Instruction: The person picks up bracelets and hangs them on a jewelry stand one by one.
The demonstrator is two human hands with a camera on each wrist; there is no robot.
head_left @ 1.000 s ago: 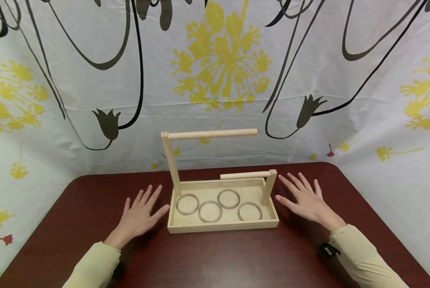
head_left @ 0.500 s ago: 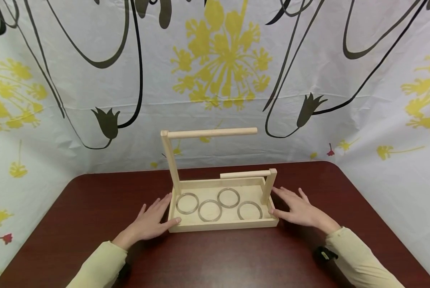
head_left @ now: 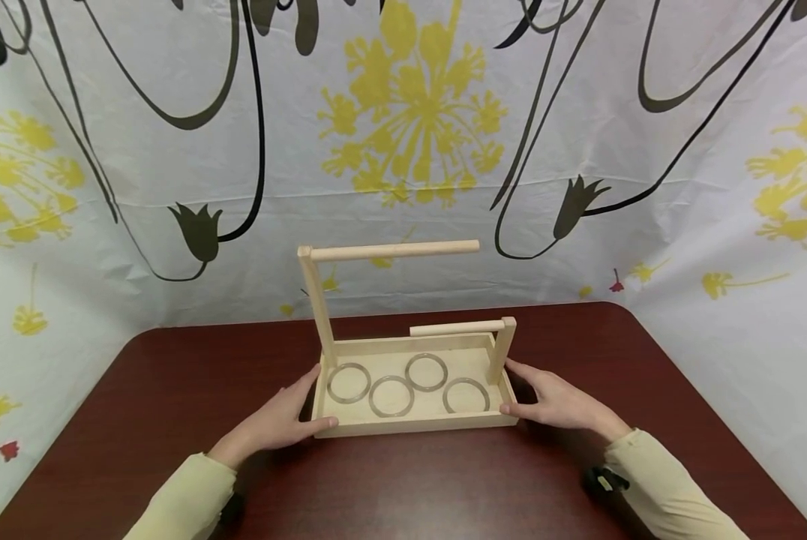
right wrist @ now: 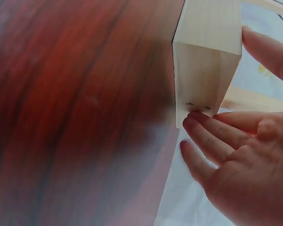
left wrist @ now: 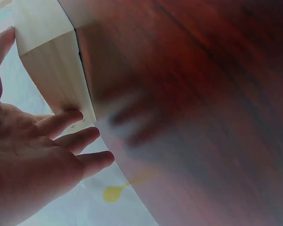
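A pale wooden tray point(head_left: 417, 425) rests on the dark red table, with several clear rings point(head_left: 371, 396) lying flat in it. A tall post point(head_left: 317, 307) at its left end bears a long rod point(head_left: 397, 250); a short post point(head_left: 502, 352) at its right end bears a shorter rod point(head_left: 457, 328). My left hand point(head_left: 271, 426) holds the tray's left end, thumb over the near rim. At the right end my right hand point(head_left: 568, 401) grips it likewise, thumb at the near corner. In both wrist views fingertips touch the end walls point(left wrist: 56, 70), point(right wrist: 198, 75), while some other fingers stand free.
The dark red tabletop point(head_left: 403, 487) extends around the tray on all sides. Behind it and at both sides hangs a white cloth point(head_left: 262, 225) printed with yellow and dark flowers. A black band point(head_left: 606, 480) is on the right wrist.
Both hands have moved inward from flat on the table beside the tray to its two ends. Their thumbs now lie on the near rim. Tray and rings keep their places.
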